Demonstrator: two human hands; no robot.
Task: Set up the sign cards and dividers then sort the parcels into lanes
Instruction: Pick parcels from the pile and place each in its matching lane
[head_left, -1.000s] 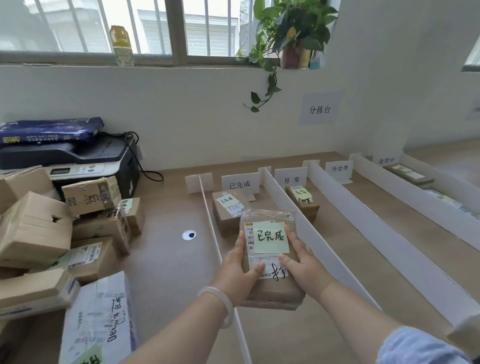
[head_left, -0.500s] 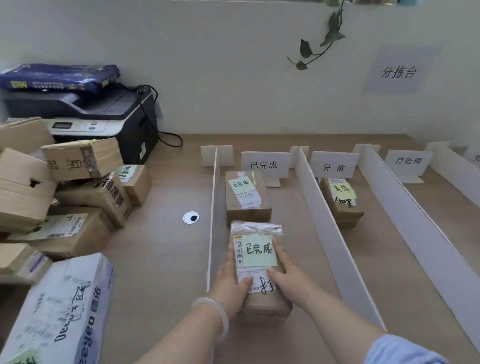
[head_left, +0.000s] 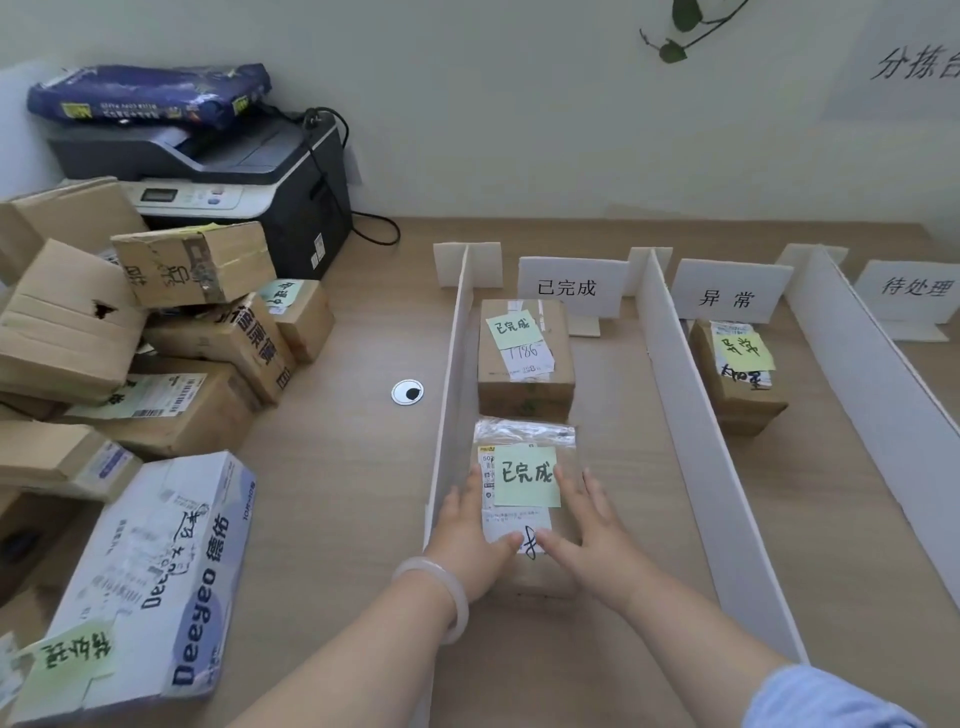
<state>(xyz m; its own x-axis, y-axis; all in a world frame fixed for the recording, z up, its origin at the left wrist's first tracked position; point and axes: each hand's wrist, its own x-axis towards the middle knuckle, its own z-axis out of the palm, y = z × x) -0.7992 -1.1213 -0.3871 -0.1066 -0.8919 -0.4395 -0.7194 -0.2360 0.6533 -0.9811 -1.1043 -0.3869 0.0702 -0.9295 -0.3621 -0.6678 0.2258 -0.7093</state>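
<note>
Straight down the lane from the 已完成 sign card (head_left: 569, 287), on the camera side of it, sits the parcel (head_left: 525, 432), w/ clear plastic at its far end and a green sticky note (head_left: 527, 477) reading 已完成 on top. L hand (head_left: 467, 535) lies along its left side, fingers straight against it, thumb laid over the white label. R hand (head_left: 592, 530) mirrors that on the right side, fingers straight and a bit spread, thumb tip on the label too. Neither hand curls round it, as far as can be seen. White bracelet (head_left: 441, 587) on L wrist. Btwn this parcel and the card stands another brown parcel (head_left: 525, 384) w/ the same kind of green note, just in front of the card; the two parcels are nearly touching end to end. Left of the card runs a white divider (head_left: 452, 395), right of it a second divider (head_left: 691, 415); both parcels lie btwn them. Further right of the card: 异常 sign card (head_left: 727, 297) w/ one parcel (head_left: 737, 395) in front, then a third divider (head_left: 883, 395), then 待处理 sign card (head_left: 914, 288) at the frame edge. Well left of the card, past the first divider: round grommet (head_left: 407, 391) in the table (head_left: 337, 493), a loose pile of cardboard parcels (head_left: 67, 332), a white-and-blue Deeyeo box (head_left: 156, 571) nearest the camera, and a printer (head_left: 234, 176) by the wall w/ a dark blue bag (head_left: 150, 96) on it.
</note>
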